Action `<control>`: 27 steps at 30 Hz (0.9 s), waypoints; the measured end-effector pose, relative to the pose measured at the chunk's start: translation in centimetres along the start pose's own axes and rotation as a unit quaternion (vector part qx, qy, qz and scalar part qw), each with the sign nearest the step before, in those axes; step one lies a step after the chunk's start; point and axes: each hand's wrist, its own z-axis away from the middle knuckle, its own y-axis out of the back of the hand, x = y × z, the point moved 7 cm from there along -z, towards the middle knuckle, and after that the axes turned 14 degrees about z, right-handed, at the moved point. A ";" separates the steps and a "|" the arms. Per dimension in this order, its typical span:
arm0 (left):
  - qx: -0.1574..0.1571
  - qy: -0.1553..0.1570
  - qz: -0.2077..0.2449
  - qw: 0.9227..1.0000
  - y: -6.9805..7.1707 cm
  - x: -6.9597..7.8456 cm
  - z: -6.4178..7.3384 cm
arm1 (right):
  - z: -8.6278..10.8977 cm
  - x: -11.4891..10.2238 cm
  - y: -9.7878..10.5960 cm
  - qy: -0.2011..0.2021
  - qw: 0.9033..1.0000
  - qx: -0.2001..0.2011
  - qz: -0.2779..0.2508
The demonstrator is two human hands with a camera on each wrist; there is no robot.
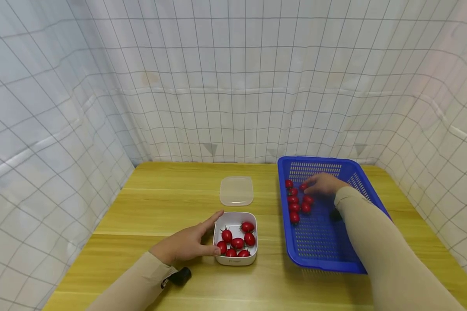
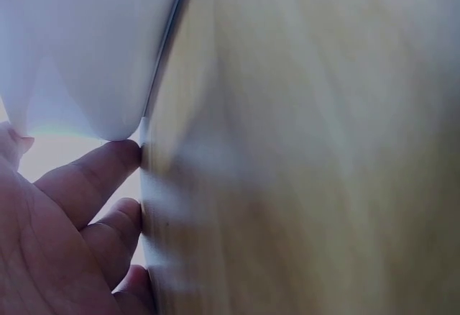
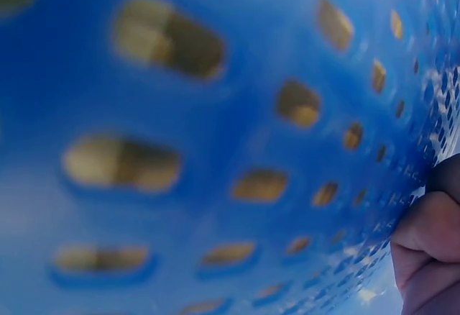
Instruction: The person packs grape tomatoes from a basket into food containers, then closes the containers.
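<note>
A white square container (image 1: 235,261) holds several red cherry tomatoes (image 1: 237,243) with green stems. My left hand (image 1: 187,242) rests against its left side, thumb at the near rim and fingers spread along the far left corner. In the left wrist view, fingertips (image 2: 128,154) touch the container's pale wall (image 2: 86,49) close to the wood. My right hand (image 1: 324,184) reaches into a blue basket (image 1: 327,242), pinching a cherry tomato (image 1: 303,186) at its fingertips, slightly blurred. Several more tomatoes lie along the basket's left side. In the right wrist view, curled fingers (image 3: 430,232) appear beside the perforated blue plastic.
A translucent square lid (image 1: 236,191) lies flat behind the container. The wooden table (image 1: 151,211) carries everything. White grid-patterned curtains (image 1: 237,86) stand behind it and at both sides. The basket's raised rim (image 1: 288,242) lies between the two hands.
</note>
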 end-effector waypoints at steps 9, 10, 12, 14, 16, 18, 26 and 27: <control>0.002 0.004 0.001 1.000 0.1 -0.1 0.0 | -0.1 0.2 -0.3 -0.012 1.000 -0.017 -0.020; 0.002 0.005 0.002 1.000 0.1 -0.1 0.0 | -0.2 0.2 -0.3 -0.011 1.000 -0.017 -0.019; 0.003 0.005 0.003 1.000 0.1 -0.1 0.1 | -0.2 0.3 -0.3 -0.011 1.000 -0.016 -0.017; 0.002 0.005 0.003 1.000 0.1 -0.2 0.1 | -0.3 0.4 -0.4 -0.017 0.999 -0.017 -0.022; 0.002 0.005 0.005 1.000 0.1 -0.2 0.1 | -0.3 0.4 -0.4 -0.016 1.000 -0.018 -0.018; 0.002 0.005 0.006 1.000 0.1 -0.2 0.1 | -0.3 0.4 -0.4 -0.019 0.999 -0.021 -0.021; 0.003 0.006 0.009 1.000 0.0 -0.2 0.1 | -0.1 0.2 -0.3 -0.023 0.999 -0.019 -0.016; 0.003 0.006 0.009 1.000 0.0 -0.1 0.1 | -0.1 0.2 -0.4 -0.023 0.999 -0.019 -0.013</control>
